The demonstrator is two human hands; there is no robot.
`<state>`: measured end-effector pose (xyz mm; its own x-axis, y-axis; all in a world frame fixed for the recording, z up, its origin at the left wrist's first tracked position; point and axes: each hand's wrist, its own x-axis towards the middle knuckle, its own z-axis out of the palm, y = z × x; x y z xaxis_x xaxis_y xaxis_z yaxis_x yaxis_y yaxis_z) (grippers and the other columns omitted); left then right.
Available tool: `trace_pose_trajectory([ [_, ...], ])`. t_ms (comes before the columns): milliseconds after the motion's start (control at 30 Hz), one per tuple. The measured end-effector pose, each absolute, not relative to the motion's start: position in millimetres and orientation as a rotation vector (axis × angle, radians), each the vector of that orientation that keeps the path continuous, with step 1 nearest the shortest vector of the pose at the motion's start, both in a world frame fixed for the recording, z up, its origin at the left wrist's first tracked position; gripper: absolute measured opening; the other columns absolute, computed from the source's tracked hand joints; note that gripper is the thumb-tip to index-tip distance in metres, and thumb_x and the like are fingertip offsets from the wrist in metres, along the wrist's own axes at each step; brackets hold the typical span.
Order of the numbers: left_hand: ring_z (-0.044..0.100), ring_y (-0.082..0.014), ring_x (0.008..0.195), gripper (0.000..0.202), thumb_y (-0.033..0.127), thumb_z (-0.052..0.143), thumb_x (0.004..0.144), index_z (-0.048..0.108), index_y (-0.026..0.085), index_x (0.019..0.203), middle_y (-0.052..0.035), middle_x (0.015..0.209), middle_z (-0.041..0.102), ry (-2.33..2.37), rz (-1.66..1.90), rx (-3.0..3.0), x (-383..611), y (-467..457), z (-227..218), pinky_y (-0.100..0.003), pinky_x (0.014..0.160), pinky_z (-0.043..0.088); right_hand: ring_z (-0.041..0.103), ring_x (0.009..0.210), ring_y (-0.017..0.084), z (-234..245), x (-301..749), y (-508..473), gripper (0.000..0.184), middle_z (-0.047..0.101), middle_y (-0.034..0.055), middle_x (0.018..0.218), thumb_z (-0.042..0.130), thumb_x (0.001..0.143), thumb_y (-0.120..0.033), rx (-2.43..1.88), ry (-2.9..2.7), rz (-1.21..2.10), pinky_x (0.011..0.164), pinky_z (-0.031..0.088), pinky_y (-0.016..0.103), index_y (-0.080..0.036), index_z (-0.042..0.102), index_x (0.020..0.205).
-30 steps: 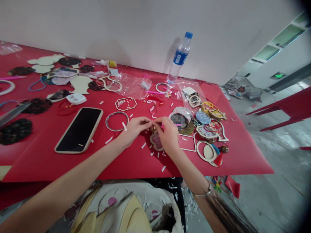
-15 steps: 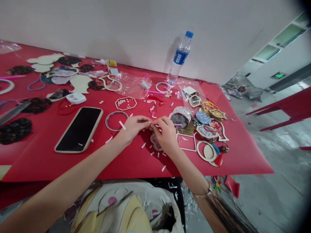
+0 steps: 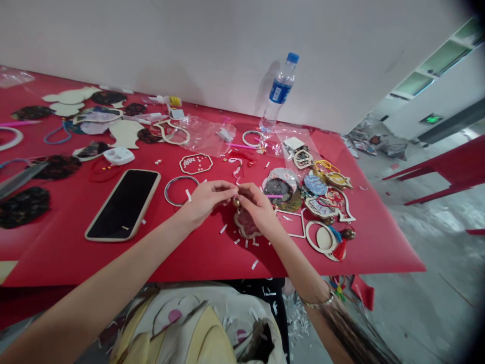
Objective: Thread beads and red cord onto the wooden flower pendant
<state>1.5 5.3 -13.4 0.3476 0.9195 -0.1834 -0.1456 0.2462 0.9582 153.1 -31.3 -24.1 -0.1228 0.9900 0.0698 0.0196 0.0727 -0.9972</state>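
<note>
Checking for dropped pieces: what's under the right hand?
A wood-framed ornament with pinkish fabric lies below the right hand; the hand covers its upper part, so anything there can't be seen. White paper scraps lie nearby.

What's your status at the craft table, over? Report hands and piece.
Left hand, right hand pinching thin cord. Brown bead hanging below. Ornament beneath, paper scraps around.

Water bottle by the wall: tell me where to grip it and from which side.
Wrap the fingers around the water bottle at its blue label, coming from the near side: it stands upright and slim, with the white wall right behind it.
</note>
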Motion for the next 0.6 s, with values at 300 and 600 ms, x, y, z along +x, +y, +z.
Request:
trace_pose_trajectory([
  [300,0.059,-0.0133,0.071,0.023,0.036,0.072,0.069,0.068,0.016,0.08,-0.0025,0.077,0.069,1.042,0.967,1.331,-0.2,5.8,-14.3,-0.025,0.07,0.046,0.052,0.068,0.013,-20.2,154.2,-32.9,0.011,0.055,-0.0034,0.071,0.051,0.084,-0.031,-1.227,-1.459,1.106,0.068,0.042,0.025,-0.021,0.055,0.081],
  [600,0.062,-0.0156,0.075,0.02,0.035,0.061,0.078,0.065,0.017,0.085,-0.0036,0.082,0.069,1.185,1.012,1.658,2.2,-0.2,-12.1,-0.027,0.073,0.048,0.05,0.067,0.013,-18.9,153.0,-33.2,0.013,0.055,-0.0031,0.069,0.052,0.082,-0.033,-1.241,-1.427,1.115,0.065,0.041,0.025,-0.021,0.055,0.079],
])
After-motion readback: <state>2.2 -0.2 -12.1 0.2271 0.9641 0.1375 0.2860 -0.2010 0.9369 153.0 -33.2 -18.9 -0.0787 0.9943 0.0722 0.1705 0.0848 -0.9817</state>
